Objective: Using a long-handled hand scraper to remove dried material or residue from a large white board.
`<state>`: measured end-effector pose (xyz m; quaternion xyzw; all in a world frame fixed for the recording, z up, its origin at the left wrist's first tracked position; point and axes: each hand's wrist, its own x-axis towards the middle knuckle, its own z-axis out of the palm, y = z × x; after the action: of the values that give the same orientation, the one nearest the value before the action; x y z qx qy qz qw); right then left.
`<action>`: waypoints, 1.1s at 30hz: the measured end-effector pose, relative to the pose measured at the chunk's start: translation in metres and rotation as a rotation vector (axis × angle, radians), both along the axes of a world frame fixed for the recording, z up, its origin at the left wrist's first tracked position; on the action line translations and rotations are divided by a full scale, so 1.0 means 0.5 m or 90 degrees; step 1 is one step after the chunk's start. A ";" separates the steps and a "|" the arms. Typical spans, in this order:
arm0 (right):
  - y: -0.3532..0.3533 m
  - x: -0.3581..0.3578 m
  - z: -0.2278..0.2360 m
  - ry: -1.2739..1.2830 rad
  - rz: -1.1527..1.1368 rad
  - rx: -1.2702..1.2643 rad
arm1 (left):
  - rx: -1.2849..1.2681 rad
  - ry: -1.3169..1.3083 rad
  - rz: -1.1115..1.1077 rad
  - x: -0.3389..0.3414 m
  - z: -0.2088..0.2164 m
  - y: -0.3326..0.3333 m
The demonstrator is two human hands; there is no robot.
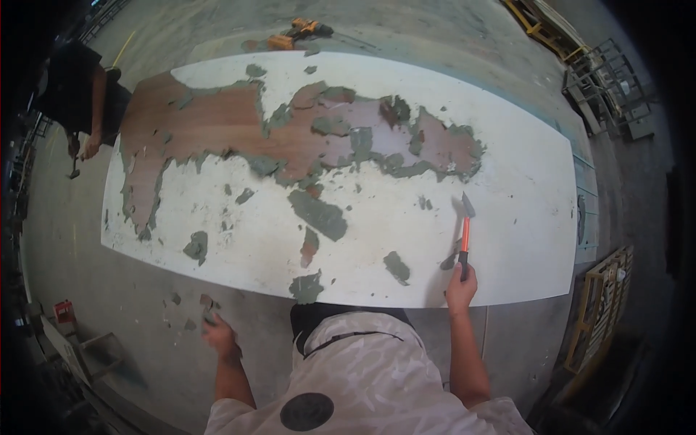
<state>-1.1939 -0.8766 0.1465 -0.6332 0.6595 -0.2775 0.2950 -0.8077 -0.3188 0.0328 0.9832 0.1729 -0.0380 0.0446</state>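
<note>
Concrete workshop floor (87, 275) | large white-coated wooden panel (507, 217) partly stripped | orange-handled hammer (464, 239) clenched in right hand (461, 288), claw best kept flat | left hand (217, 335) loosely open, empty

Concrete floor (87, 246) carries a big white-coated panel (522, 217), brown wood bared toward 10 o'clock. Grey-green flakes (190, 301) at 7 o'clock, orange drill (297, 32) at 12.

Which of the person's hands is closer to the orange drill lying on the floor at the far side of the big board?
Left, by a little. The left hand hangs near the floor, the right hand grips an orange-handled hammer; both are across the board from the drill.
</note>
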 end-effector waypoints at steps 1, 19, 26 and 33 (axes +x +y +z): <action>-0.015 -0.010 0.009 0.021 -0.007 0.017 | 0.016 0.070 0.023 -0.028 -0.017 0.000; 0.009 -0.229 0.025 0.053 -0.004 -0.013 | -0.454 -0.330 -0.575 0.300 0.153 -0.728; 0.108 -0.372 0.039 0.024 -0.074 0.005 | -0.086 -0.077 -0.711 0.307 0.133 -0.998; 0.095 -0.349 0.043 -0.171 -0.142 0.099 | -0.155 -0.119 -0.858 -0.006 0.130 -0.860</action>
<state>-1.3685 -0.8290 0.1678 -0.4889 0.6998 -0.3383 0.3960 -0.8107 -0.7490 0.0979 0.8632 -0.4860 0.0080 0.1363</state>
